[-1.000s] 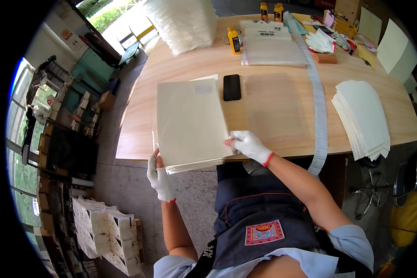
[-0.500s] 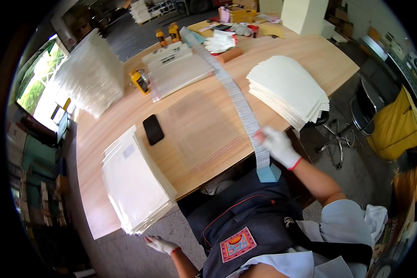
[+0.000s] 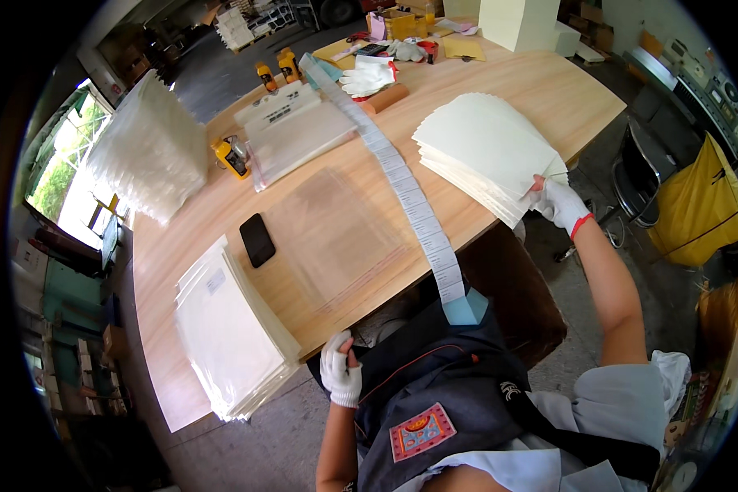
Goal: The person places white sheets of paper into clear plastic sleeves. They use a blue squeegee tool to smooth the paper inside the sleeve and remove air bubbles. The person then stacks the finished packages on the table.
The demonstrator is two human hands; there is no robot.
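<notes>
My right hand [image 3: 561,203], in a white glove with bare fingertips, is at the near right corner of a fanned stack of cream-white sheets [image 3: 488,143]. Its fingers pinch the edge of a sheet there. Before the table's near edge, my left hand [image 3: 341,373], gloved the same way, is held with its fingers curled in and nothing visible in them. To its left lies a pile of white sheets in clear plastic sleeves [image 3: 225,332], a small label on the top one. A flat clear plastic bag [image 3: 328,238] lies mid-table.
A long strip of printed labels [image 3: 414,205] crosses the wooden table and ends at my lap. A black phone [image 3: 257,240] lies left of the bag. Farther off are more plastic bags [image 3: 303,135], a yellow bottle [image 3: 231,158], gloves [image 3: 369,77] and a big wrapped bundle [image 3: 152,148].
My right hand has moved from beside the label strip out to the corner of the cream-white stack. My left hand has risen and moved right, its fingers curling from spread to closed.
</notes>
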